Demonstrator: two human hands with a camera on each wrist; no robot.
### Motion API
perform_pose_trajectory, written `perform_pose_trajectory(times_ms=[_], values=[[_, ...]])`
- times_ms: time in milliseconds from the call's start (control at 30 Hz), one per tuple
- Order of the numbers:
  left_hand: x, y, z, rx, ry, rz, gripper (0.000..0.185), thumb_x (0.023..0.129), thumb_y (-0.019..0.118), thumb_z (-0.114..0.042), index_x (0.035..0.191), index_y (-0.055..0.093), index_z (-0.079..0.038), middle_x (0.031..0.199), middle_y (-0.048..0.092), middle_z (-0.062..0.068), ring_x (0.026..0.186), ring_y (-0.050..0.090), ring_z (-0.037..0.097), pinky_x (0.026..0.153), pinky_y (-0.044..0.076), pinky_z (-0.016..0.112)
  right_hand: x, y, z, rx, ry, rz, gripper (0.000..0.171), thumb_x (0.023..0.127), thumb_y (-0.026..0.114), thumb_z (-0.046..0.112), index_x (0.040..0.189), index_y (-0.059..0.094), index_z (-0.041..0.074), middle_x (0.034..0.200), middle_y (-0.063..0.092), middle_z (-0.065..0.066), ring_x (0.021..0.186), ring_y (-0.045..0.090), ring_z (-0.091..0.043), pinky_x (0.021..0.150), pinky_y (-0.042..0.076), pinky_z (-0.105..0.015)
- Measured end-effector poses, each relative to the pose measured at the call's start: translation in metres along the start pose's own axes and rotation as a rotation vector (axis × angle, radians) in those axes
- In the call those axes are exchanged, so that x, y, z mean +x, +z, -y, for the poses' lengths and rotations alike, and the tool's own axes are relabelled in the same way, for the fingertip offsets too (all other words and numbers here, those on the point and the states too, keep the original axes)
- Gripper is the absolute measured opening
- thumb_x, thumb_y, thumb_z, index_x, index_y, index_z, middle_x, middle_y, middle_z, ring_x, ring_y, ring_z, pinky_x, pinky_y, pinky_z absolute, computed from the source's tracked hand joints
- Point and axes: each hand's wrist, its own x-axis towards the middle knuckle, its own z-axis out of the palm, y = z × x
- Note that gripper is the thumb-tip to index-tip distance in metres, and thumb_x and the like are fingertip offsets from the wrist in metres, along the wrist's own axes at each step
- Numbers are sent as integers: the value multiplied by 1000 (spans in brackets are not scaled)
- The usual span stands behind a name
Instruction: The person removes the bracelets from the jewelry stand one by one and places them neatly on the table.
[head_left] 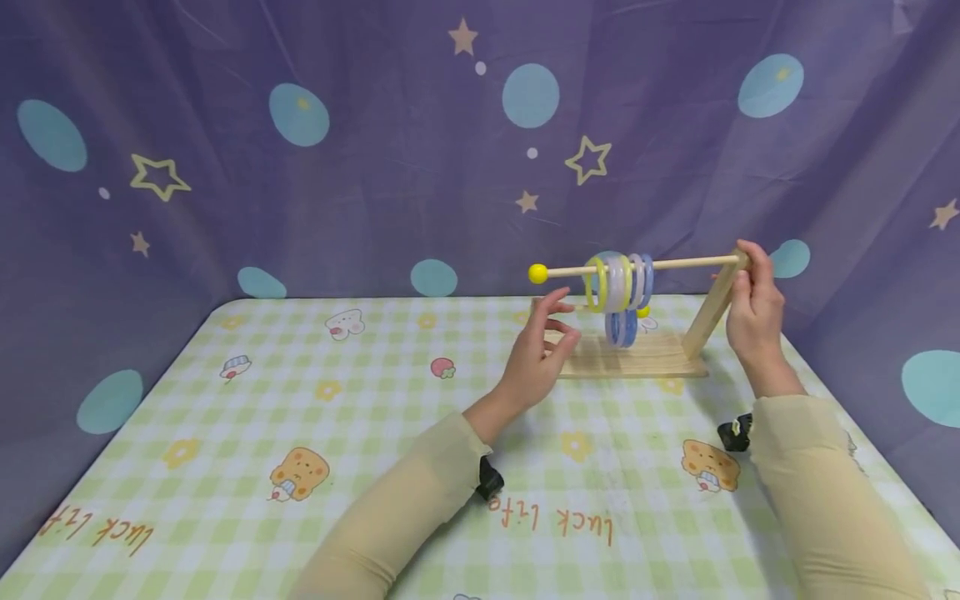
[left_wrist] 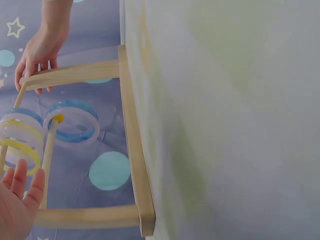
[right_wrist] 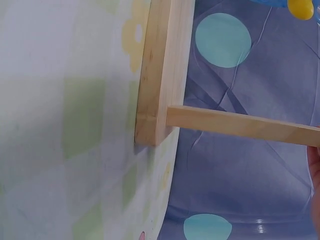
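Note:
A wooden stand [head_left: 633,358] has two slanted posts and two rods. Its upper rod [head_left: 693,262], with a yellow ball [head_left: 537,273] at the free end, carries several yellow, whitish and blue rings [head_left: 617,283]. Blue and whitish rings [head_left: 621,329] hang on the lower rod [left_wrist: 49,160], close to its yellow end ball [left_wrist: 58,118]. My right hand [head_left: 756,312] grips the top of the right post [head_left: 712,304], thumb in front, fingers behind. Beside the rings, my left hand [head_left: 536,354] has its fingers loosely spread and holds nothing; its fingertips overlap the nearest yellow ring [left_wrist: 22,150] in the left wrist view.
The stand is on a table with a green-and-white checked cloth [head_left: 390,433] printed with cartoon figures. A purple curtain [head_left: 390,192] with stars and blue dots hangs behind and at both sides. Black wrist devices [head_left: 489,479] show under the sleeves.

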Motion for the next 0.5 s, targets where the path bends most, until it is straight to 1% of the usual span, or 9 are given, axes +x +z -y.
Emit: perform_pose_trajectory(times_ms=[133, 200, 233, 333, 433, 500], values=[[5, 3, -22, -35, -12, -18, 47, 97, 56, 1, 140, 38, 5, 129, 51, 26, 99, 58, 36, 74, 50, 24, -1, 2, 7, 17, 17, -19, 36, 102, 38, 1, 136, 49, 5, 107, 58, 14, 88, 56, 10, 77, 44, -14], [8, 4, -32, -42, -15, -36, 44, 96, 57, 2, 137, 41, 6, 126, 52, 27, 97, 59, 36, 73, 51, 23, -1, 4, 4, 15, 31, -29, 36, 103, 38, 3, 137, 49, 7, 105, 55, 21, 88, 57, 9, 77, 44, -15], [9, 5, -33, -44, -17, -45, 43, 95, 58, 3, 136, 42, 7, 125, 52, 27, 97, 59, 36, 72, 50, 22, -1, 4, 0, 13, 39, -35, 36, 103, 39, 4, 137, 49, 8, 104, 55, 23, 88, 57, 9, 76, 44, -15], [14, 9, -31, -53, -15, -77, 42, 94, 59, 4, 132, 45, 8, 123, 54, 27, 93, 60, 36, 70, 50, 20, 0, 6, -5, 15, 58, -48, 36, 104, 39, 7, 137, 50, 12, 105, 57, 22, 87, 57, 8, 75, 45, -15], [20, 16, -15, -72, -23, -110, 41, 92, 61, 4, 131, 47, 7, 121, 56, 25, 91, 61, 36, 68, 50, 19, -1, 6, -8, 22, 65, -54, 36, 104, 39, 8, 138, 50, 13, 112, 61, 13, 87, 58, 7, 75, 46, -16], [24, 21, -4, -80, -37, -128, 40, 92, 63, 3, 130, 49, 5, 119, 59, 23, 89, 62, 33, 66, 51, 20, -1, 7, -8, 30, 64, -54, 36, 105, 38, 9, 138, 50, 14, 116, 62, 5, 88, 58, 6, 76, 46, -17]])
